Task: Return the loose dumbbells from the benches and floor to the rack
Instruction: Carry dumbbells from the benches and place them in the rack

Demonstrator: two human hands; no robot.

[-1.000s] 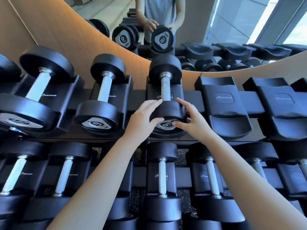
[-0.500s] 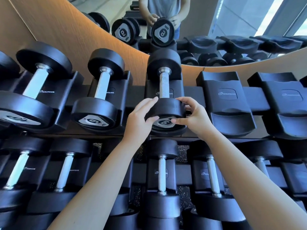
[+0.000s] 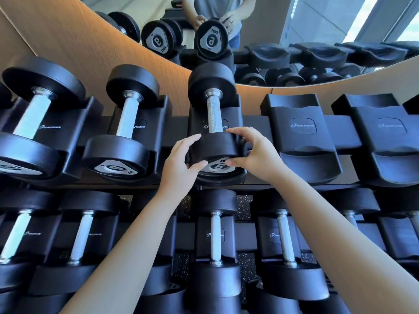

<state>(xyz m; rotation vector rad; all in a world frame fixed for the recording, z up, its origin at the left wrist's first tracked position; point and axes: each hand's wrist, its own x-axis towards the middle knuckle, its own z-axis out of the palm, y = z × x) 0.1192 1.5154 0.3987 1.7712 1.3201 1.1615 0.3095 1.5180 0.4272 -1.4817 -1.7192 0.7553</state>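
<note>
A black dumbbell [image 3: 213,114] with a knurled steel handle lies in a cradle on the top row of the rack [image 3: 301,130]. Its near head shows a grey plate with a number. My left hand [image 3: 181,162] grips that near head from the left, thumb on the front face. My right hand [image 3: 256,152] holds the same head from the right, fingers over its top edge. Two more dumbbells [image 3: 127,132] rest in the cradles to the left.
Two bare cradles [image 3: 385,137] stand right of the held dumbbell. The lower row [image 3: 215,241] is filled with several dumbbells. A curved wooden wall [image 3: 90,48] and a mirror [image 3: 294,30] rise behind the rack, reflecting a person's torso and hands.
Both hands have wrapped further around the near head of the dumbbell. The dumbbell itself stays in its cradle. The view has shifted a little closer.
</note>
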